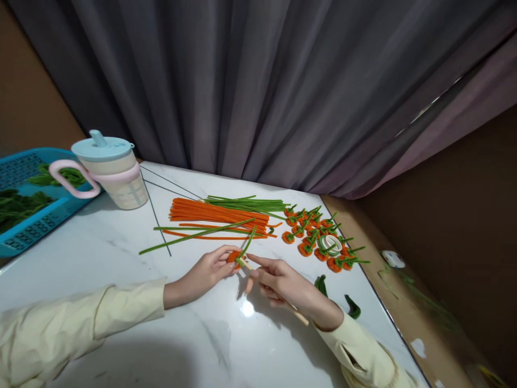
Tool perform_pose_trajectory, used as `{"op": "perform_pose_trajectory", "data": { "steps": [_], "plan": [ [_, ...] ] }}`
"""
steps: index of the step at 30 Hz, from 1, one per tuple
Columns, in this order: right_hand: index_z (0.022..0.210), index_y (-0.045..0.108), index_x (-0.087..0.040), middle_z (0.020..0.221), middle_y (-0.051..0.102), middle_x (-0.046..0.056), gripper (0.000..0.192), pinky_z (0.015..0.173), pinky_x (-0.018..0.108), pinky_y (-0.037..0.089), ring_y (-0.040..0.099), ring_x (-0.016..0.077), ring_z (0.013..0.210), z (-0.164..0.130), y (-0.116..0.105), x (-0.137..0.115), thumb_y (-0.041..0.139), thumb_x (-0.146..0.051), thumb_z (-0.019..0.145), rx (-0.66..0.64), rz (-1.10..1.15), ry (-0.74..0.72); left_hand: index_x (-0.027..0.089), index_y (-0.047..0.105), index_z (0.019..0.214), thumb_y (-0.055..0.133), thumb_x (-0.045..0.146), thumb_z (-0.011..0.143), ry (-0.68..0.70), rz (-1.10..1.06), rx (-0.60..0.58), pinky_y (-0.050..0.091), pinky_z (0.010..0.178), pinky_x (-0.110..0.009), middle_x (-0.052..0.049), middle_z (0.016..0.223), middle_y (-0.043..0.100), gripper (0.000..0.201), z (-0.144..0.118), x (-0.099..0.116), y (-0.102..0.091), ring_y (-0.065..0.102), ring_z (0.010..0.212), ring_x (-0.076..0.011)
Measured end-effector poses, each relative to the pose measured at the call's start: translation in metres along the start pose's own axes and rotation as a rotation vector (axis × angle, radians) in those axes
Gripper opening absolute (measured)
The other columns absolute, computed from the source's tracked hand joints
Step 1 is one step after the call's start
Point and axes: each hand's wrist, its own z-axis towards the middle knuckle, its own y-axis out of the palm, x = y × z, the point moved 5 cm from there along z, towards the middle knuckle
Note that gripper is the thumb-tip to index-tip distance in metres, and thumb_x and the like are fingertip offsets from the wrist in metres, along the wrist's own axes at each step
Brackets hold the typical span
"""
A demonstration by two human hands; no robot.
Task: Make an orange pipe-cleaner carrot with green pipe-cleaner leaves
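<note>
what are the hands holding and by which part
The left hand pinches the small orange pipe-cleaner coil at its rim; the right hand grips a thin wooden stick along its middle.

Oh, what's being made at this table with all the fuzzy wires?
A person is working at a white table. Their left hand pinches a small orange coil with a green stem, while the right hand touches it and holds a thin wooden stick. Behind lie orange pipe cleaners, green pipe cleaners and a cluster of finished orange pieces.

Glossy marble table [121,258] (fuzzy pipe cleaners [218,213])
</note>
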Motion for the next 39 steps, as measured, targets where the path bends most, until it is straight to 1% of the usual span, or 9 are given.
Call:
{"op": "perform_pose_trajectory", "data": {
  "steps": [4, 10, 16, 21, 25, 27, 32, 35, 39],
  "plan": [
    [0.136, 0.043, -0.014, 0.086, 0.065, 0.008, 0.049, 0.032, 0.014, 0.023, 0.027, 0.0033, 0.043, -0.0020, 0.0000, -0.0051, 0.050, -0.023, 0.088, -0.001, 0.086, 0.008, 0.018, 0.051, 0.112, 0.052, 0.036, 0.086, 0.051, 0.249, 0.066, 0.048, 0.083, -0.032, -0.007, 0.096, 0.067, 0.031, -0.0022, 0.0015, -0.0002, 0.062, 0.096, -0.0211],
    [0.134, 0.046, -0.012, 0.082, 0.064, 0.007, 0.049, 0.028, 0.013, 0.028, 0.032, 0.0046, 0.043, -0.0006, 0.0006, -0.0027, 0.052, -0.022, 0.086, 0.011, 0.141, 0.005, 0.018, 0.049, 0.114, 0.049, 0.034, 0.088, 0.057, 0.325, 0.072, 0.050, 0.078, -0.031, -0.005, 0.088, 0.068, 0.031, -0.0023, 0.0008, -0.0010, 0.065, 0.088, -0.0202],
    [0.134, 0.046, -0.014, 0.080, 0.065, 0.005, 0.049, 0.026, 0.012, 0.025, 0.032, 0.0024, 0.038, -0.0024, 0.0042, -0.0053, 0.051, -0.021, 0.086, 0.031, 0.138, 0.016, 0.015, 0.047, 0.114, 0.051, 0.034, 0.087, 0.019, 0.245, 0.050, 0.052, 0.079, -0.032, -0.007, 0.090, 0.070, 0.033, -0.0029, 0.0000, 0.0024, 0.067, 0.088, -0.0204],
    [0.135, 0.043, -0.012, 0.057, 0.059, -0.003, 0.053, 0.026, 0.014, 0.024, 0.029, 0.0024, 0.030, -0.0011, 0.0064, -0.0059, 0.049, -0.019, 0.084, 0.034, 0.097, 0.031, 0.015, 0.048, 0.112, 0.051, 0.032, 0.086, 0.012, 0.252, 0.035, 0.055, 0.077, -0.032, -0.009, 0.093, 0.071, 0.031, -0.0042, 0.0026, 0.0059, 0.068, 0.082, -0.0187],
    [0.138, 0.039, -0.008, 0.049, 0.057, -0.006, 0.061, 0.026, 0.016, 0.027, 0.032, 0.0045, 0.025, 0.0018, 0.0068, -0.0062, 0.047, -0.016, 0.078, 0.044, -0.016, -0.028, 0.015, 0.048, 0.111, 0.050, 0.031, 0.087, 0.027, 0.242, 0.016, 0.056, 0.074, -0.031, -0.008, 0.093, 0.071, 0.029, -0.0052, 0.0033, 0.0074, 0.068, 0.078, -0.0171],
    [0.137, 0.040, -0.008, 0.048, 0.057, -0.007, 0.061, 0.026, 0.017, 0.027, 0.033, 0.0050, 0.024, 0.0033, 0.0073, -0.0052, 0.046, -0.017, 0.076, 0.037, -0.057, -0.061, 0.016, 0.048, 0.110, 0.050, 0.030, 0.087, 0.041, 0.241, 0.018, 0.056, 0.071, -0.030, -0.007, 0.090, 0.072, 0.028, -0.0057, 0.0037, 0.0075, 0.068, 0.075, -0.0164],
    [0.135, 0.044, -0.013, 0.057, 0.061, -0.005, 0.058, 0.027, 0.017, 0.030, 0.037, 0.0046, 0.026, 0.0061, 0.0076, -0.0004, 0.050, -0.027, 0.079, 0.013, -0.094, -0.122, 0.015, 0.049, 0.101, 0.053, 0.032, 0.086, 0.021, 0.189, 0.037, 0.056, 0.073, -0.031, -0.006, 0.082, 0.071, 0.023, -0.0053, 0.0042, 0.0070, 0.069, 0.076, -0.0172],
    [0.133, 0.047, -0.013, 0.051, 0.054, -0.007, 0.055, 0.028, 0.017, 0.031, 0.036, 0.0050, 0.027, 0.0055, 0.0079, 0.0008, 0.050, -0.033, 0.082, 0.007, -0.147, -0.137, 0.015, 0.049, 0.098, 0.057, 0.034, 0.083, -0.004, 0.147, 0.049, 0.057, 0.073, -0.032, -0.005, 0.079, 0.071, 0.025, -0.0043, 0.0040, 0.0065, 0.069, 0.074, -0.0176],
    [0.133, 0.047, -0.012, 0.044, 0.047, -0.008, 0.054, 0.030, 0.016, 0.031, 0.036, 0.0049, 0.027, 0.0029, 0.0081, 0.0010, 0.048, -0.030, 0.083, 0.023, -0.213, -0.124, 0.016, 0.050, 0.097, 0.059, 0.037, 0.082, -0.027, 0.101, 0.030, 0.056, 0.073, -0.033, -0.005, 0.081, 0.071, 0.027, -0.0033, 0.0021, 0.0066, 0.069, 0.075, -0.0180]
  ]
}}
